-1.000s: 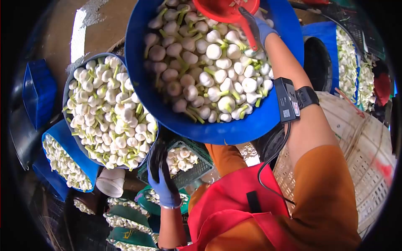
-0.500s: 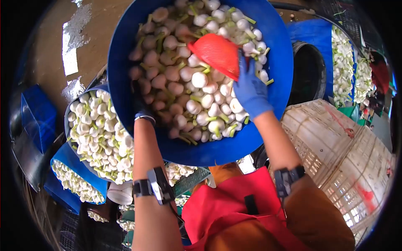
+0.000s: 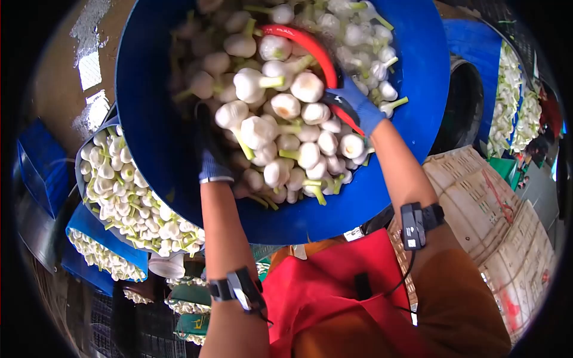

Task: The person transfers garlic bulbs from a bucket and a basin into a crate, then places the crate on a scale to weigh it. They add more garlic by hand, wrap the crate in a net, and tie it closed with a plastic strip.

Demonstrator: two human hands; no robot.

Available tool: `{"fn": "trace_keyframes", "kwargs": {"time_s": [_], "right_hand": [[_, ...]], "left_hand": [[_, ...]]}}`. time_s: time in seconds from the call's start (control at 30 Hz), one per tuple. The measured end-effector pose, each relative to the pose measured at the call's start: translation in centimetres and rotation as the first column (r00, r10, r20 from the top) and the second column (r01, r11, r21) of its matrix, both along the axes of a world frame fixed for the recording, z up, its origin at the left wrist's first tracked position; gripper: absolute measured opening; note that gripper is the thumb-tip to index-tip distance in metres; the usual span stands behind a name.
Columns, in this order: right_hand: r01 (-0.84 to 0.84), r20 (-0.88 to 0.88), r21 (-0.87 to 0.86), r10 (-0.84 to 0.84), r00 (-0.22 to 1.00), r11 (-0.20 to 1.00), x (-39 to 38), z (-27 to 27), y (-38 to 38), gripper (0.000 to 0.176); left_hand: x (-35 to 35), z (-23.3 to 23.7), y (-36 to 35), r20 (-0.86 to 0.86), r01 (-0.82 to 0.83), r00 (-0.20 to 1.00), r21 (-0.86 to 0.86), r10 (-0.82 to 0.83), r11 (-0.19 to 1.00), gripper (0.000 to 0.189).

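Observation:
In a big blue tub (image 3: pixel 418 119), many white garlic bulbs (image 3: pixel 256 131) with short green stems sit in water. My right hand (image 3: pixel 361 107), in a blue and black glove, grips the rim of a red basket (image 3: pixel 317 52). Bulbs heap inside and around the basket, hiding most of its body. My left hand (image 3: pixel 213 156), gloved in black with a blue cuff, lies along the left side of the heap. Its fingers look stretched out, though shadow darkens them.
Left of the tub stands another container of garlic bulbs (image 3: pixel 122 185), with a blue bin (image 3: pixel 107 232) of garlic below it. White plastic crates (image 3: pixel 471 203) are at the right. A dark round opening (image 3: pixel 462 107) and more garlic (image 3: pixel 504 101) lie beyond the tub's right side.
The red basket has turned from showing its outer side to rim-up, with bulbs heaped in it. My left hand has come in closer to the bulbs. The tub appears larger in view.

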State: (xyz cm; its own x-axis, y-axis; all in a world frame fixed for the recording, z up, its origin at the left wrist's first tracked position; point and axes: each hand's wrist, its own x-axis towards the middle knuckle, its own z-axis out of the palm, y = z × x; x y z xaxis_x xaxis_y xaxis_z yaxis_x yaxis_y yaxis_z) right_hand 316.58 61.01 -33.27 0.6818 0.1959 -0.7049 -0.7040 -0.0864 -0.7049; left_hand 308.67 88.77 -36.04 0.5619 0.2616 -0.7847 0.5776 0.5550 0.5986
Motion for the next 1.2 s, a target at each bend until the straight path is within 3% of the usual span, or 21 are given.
{"fn": "trace_keyframes", "kwargs": {"time_s": [0.1, 0.13, 0.17, 0.23, 0.27, 0.3, 0.33, 0.37, 0.47, 0.6, 0.77, 0.83, 0.87, 0.9, 0.97, 1.0, 1.03, 1.1, 1.13, 1.17, 1.2], "right_hand": [[0.014, -0.086, 0.218, 0.005, 0.996, 0.976, -0.5, 0.7, -1.9, 0.046], [-0.344, 0.186, 0.05, 0.329, 0.926, 0.938, -1.4, -0.9, -3.2, 0.043], [-0.604, 0.383, -0.197, 0.628, 0.678, 0.772, -1.9, -1.8, -3.5, 0.04], [-0.536, 0.549, -0.324, 0.616, 0.565, 0.78, -3.1, -1.4, -1.5, 0.033], [-0.221, 0.241, 0.047, 0.203, 0.949, 0.974, -3.7, -1.0, -0.7, 0.034], [0.265, -0.252, 0.221, -0.207, 0.945, 0.939, -4.2, 0.1, 0.3, 0.035], [0.319, -0.188, 0.286, -0.274, 0.943, 0.903, -5.0, 1.5, 1.0, 0.038], [0.328, -0.209, 0.286, -0.275, 0.938, 0.9, -6.0, 1.5, 0.2, 0.043], [0.342, -0.136, 0.297, -0.315, 0.939, 0.892, -8.4, 4.8, -0.2, 0.045], [0.392, -0.046, 0.282, -0.396, 0.917, 0.876, -12.4, 9.8, -1.3, 0.045], [0.363, 0.016, 0.281, -0.383, 0.924, 0.888, -20.3, 13.0, -5.9, 0.032], [0.275, -0.174, 0.596, -0.213, 0.961, 0.755, -23.0, 15.9, -5.1, 0.025], [0.425, -0.139, 0.318, -0.402, 0.905, 0.847, -25.5, 17.8, -3.2, 0.022], [0.286, 0.067, 0.217, -0.306, 0.95, 0.933, -28.0, 19.1, -1.9, 0.031], [0.139, 0.016, 0.658, -0.198, 0.98, 0.74, -33.2, 16.6, -3.8, 0.033], [0.015, 0.097, 0.395, -0.058, 0.994, 0.919, -34.5, 21.3, 2.1, 0.031], [0.043, -0.079, 0.58, 0.003, 0.997, 0.814, -37.8, 16.5, -3.0, 0.023], [0.316, 0.121, 0.058, -0.321, 0.939, 0.947, -45.1, 16.7, 0.2, 0.034], [0.023, 0.179, -0.124, -0.001, 0.984, 0.992, -47.2, 15.2, 0.2, 0.049], [-0.257, 0.178, -0.314, 0.322, 0.93, 0.914, -48.7, 14.1, 0.4, 0.065], [-0.214, 0.324, -0.244, 0.288, 0.901, 0.946, -49.4, 14.9, 4.3, 0.072]], "left_hand": [[1.1, 4.8, -1.4, 0.065, -0.086, 0.99, -0.438, 0.127, 0.895, 0.056], [1.0, 4.7, -1.7, 0.039, -0.118, 0.989, -0.384, 0.144, 0.916, 0.057], [1.5, 4.8, -2.1, 0.024, -0.144, 0.987, -0.324, 0.161, 0.935, 0.057], [1.2, 3.0, -3.0, 0.161, -0.153, 0.978, 0.124, 0.133, 0.98, 0.054], [1.2, 3.0, -2.9, 0.109, -0.114, 0.989, 0.176, 0.096, 0.978, 0.052], [1.6, 4.1, -2.9, 0.051, -0.074, 0.997, 0.22, 0.064, 0.973, 0.05], [1.8, 5.3, -3.3, 0.01, -0.141, 0.99, 0.204, 0.142, 0.969, 0.038], [1.5, 5.8, -3.4, 0.134, -0.203, 0.973, 0.095, 0.189, 0.975, 0.034], [-0.4, 7.7, -4.7, 0.339, -0.14, 0.941, 0.335, 0.02, 0.932, 0.037], [-3.0, 11.7, -6.0, 0.268, -0.097, 0.963, 0.431, -0.024, 0.897, 0.047], [-8.5, 18.1, -6.9, 0.453, -0.179, 0.891, 0.438, -0.044, 0.881, 0.051], [-12.4, 19.9, -6.6, 0.506, -0.218, 0.86, 0.484, -0.067, 0.847, 0.053], [-14.7, 20.9, -6.3, 0.516, -0.227, 0.853, 0.503, -0.079, 0.834, 0.054], [-17.3, 22.2, -5.4, 0.551, -0.235, 0.829, 0.502, -0.098, 0.832, 0.053], [-23.5, 23.5, -3.6, 0.501, -0.203, 0.845, 0.623, -0.186, 0.756, 0.054], [-26.8, 24.3, -2.9, 0.495, -0.208, 0.859, 0.568, -0.128, 0.797, 0.053], [-30.3, 24.7, -1.6, 0.479, -0.187, 0.861, 0.612, -0.172, 0.768, 0.053], [-37.8, 24.1, 0.1, 0.384, -0.094, 0.906, 0.596, -0.18, 0.798, 0.052], [-41.4, 22.9, 1.2, 0.313, -0.006, 0.918, 0.625, -0.244, 0.781, 0.051], [-45.0, 20.7, 1.7, 0.327, -0.06, 0.941, 0.416, -0.088, 0.907, 0.053], [-48.1, 18.6, 2.2, 0.298, -0.189, 0.946, 0.185, 0.128, 0.964, 0.045]]}}
